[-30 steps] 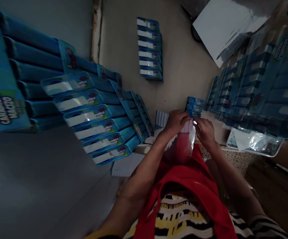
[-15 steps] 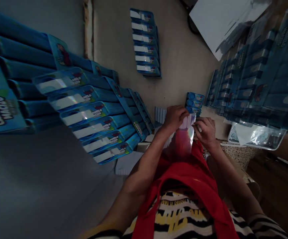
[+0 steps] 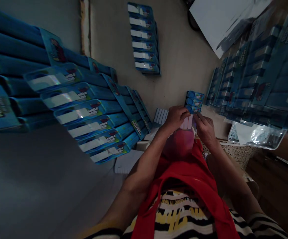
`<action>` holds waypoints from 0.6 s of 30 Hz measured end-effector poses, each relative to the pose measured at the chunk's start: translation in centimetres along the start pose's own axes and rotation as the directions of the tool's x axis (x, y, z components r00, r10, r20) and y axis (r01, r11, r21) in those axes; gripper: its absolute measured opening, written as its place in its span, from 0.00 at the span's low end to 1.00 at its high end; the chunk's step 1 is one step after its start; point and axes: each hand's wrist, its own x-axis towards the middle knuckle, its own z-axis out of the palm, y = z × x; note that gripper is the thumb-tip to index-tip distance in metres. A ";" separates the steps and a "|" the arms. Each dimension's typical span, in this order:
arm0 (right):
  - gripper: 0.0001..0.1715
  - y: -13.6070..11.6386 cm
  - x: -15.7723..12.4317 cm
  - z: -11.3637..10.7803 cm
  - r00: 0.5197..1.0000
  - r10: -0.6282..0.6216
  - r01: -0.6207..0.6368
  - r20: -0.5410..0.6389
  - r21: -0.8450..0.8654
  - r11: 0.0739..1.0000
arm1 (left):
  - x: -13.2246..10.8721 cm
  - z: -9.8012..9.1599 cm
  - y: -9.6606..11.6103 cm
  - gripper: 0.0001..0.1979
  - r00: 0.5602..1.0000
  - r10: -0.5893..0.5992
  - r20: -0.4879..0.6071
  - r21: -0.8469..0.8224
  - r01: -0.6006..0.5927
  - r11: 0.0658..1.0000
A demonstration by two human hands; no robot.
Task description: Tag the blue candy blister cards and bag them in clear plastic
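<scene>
A clear plastic sleeve [image 3: 181,142] hangs between my hands, and the red apron [image 3: 183,169] shows through it. At its upper end sit several pale, stick-like pieces [image 3: 187,123]; whether they lie inside or behind the plastic is hard to tell. My left hand [image 3: 176,117] pinches the upper left edge. On the opposite side my right hand [image 3: 205,127] has its fingers closed at the upper right edge, with the fingertips partly hidden. Just beyond them lies a small stack of blue packs [image 3: 195,97]. A row of white pieces [image 3: 160,116] is left of my left hand.
Tall rows of blue printed boxes [image 3: 119,116] stand on the left. Wrapped blue boxes [image 3: 260,76] fill the right. Farther back are another blue stack [image 3: 143,39] and a white sheet [image 3: 221,20]. A clear tray [image 3: 274,144] with small pale bits sits at right.
My right hand has moved slightly up and left, closer to my left hand, at the sleeve's upper edge. The sleeve now spreads wider and hangs less upright. My left hand barely moved.
</scene>
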 end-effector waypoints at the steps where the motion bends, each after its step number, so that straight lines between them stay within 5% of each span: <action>1: 0.24 0.1 -0.1 0.1 1.000 0.003 -0.003 -0.009 0.006 1.000 | 0.0 0.1 0.0 0.11 1.000 -0.005 0.006 -0.011 0.005 1.000; 7: 0.14 -0.1 1.0 -0.2 0.992 0.113 -0.108 -0.049 0.084 0.991 | 0.2 0.5 -0.6 0.13 0.999 0.026 0.022 0.026 -0.026 0.999; 11: 0.07 -2.0 0.8 -5.2 0.983 0.182 -0.180 -0.007 0.117 0.977 | 0.0 1.7 -1.1 0.14 0.998 0.049 -0.026 0.175 -0.043 0.984; 13: 0.07 -3.3 0.8 -8.8 0.974 0.222 -0.201 -0.051 0.263 0.944 | -0.4 2.7 -1.2 0.12 0.991 0.064 -0.113 0.225 -0.037 0.974; 16: 0.08 -4.7 2.0 -12.2 0.911 0.401 -0.275 -0.097 0.581 0.766 | -0.9 4.0 -1.0 0.13 0.947 0.080 -0.311 0.144 -0.036 0.989; 18: 0.09 -4.6 3.9 -11.6 0.849 0.529 -0.339 -0.009 0.758 0.558 | -0.9 4.1 -0.8 0.17 0.890 -0.029 -0.455 -0.028 0.018 0.999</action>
